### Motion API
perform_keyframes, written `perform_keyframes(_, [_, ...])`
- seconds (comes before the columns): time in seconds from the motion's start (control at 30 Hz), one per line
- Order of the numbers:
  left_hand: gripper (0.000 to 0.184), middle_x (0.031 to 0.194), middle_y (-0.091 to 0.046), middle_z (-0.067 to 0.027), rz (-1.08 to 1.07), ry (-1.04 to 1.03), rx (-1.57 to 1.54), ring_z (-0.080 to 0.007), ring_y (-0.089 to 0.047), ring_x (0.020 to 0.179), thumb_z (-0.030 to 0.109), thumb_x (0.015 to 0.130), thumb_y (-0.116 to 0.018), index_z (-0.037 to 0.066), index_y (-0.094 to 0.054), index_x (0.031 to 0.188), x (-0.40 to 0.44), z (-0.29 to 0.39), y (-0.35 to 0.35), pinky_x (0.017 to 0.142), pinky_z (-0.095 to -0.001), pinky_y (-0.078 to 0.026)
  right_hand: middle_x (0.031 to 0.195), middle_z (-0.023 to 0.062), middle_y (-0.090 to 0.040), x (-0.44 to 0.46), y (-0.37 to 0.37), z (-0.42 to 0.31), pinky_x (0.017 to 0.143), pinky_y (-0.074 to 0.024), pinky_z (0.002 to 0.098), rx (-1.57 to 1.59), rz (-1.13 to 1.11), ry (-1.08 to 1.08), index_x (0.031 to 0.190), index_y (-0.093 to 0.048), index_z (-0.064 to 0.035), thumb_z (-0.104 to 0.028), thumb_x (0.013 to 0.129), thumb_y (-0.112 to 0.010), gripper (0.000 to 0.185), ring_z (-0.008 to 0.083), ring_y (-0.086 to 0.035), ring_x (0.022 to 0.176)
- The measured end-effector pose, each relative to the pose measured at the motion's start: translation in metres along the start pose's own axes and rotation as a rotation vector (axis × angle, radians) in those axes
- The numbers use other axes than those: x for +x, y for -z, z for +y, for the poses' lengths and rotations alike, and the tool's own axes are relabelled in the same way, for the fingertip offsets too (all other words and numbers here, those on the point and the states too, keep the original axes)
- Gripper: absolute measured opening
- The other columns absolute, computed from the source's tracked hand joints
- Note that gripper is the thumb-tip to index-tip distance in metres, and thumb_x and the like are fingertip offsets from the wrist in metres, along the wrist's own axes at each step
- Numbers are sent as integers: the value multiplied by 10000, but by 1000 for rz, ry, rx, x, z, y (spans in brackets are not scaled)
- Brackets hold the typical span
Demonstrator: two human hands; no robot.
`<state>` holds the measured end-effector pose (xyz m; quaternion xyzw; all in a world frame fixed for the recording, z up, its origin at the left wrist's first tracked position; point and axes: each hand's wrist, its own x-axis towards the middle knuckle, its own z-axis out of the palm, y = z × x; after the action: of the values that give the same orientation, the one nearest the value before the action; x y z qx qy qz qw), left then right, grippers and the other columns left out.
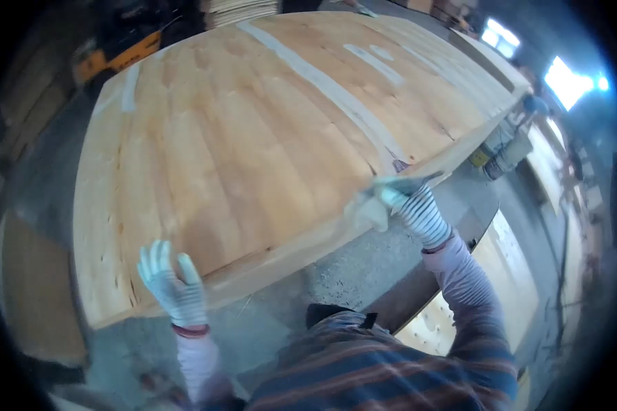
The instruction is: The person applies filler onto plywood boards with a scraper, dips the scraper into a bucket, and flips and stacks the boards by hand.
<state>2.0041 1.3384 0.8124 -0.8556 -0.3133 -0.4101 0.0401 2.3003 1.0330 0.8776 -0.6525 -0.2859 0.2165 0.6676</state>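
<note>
A large plywood sheet (240, 151) tops a thick stack in front of me, with pale filler strips (315, 77) across its surface. My left hand (171, 282), in a striped white glove, lies at the near left edge of the sheet with its fingers spread and nothing held. At the near edge, right of centre, my gloved right hand (415, 209) is closed round a putty knife (415, 183). A whitish lump (369, 211), blurred, hangs beside the blade over the edge. A small dark hole (400, 165) shows in the wood just beyond the knife.
Buckets (507, 154) stand on the floor past the right side of the stack. Loose boards (504, 260) lie low on the right, and a brown panel (38, 294) is on the left. A yellow machine (127, 55) and stacked sheets (240, 10) are at the back.
</note>
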Motion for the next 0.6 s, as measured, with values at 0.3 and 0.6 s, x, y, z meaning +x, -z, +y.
perform_keyframes(0.3, [313, 1204, -602, -181, -58, 193, 137, -344, -536, 1132, 194, 890, -583, 10, -606, 1141, -1, -110, -3, 991, -466, -387, 936, 103, -688, 196, -124, 44, 723, -557, 331, 95, -203, -28, 1106, -614, 23, -131, 904, -639, 255, 222, -682, 848])
perform_keyframes(0.6, [301, 1167, -611, -152, 113, 67, -92, -367, -539, 1131, 157, 872, -591, 44, -604, 1151, 4, -91, 12, 995, -474, -410, 971, 105, -714, 64, -154, 22, 750, -552, 260, -249, -316, 153, 1087, -666, 33, -132, 869, -703, 277, 157, -684, 894])
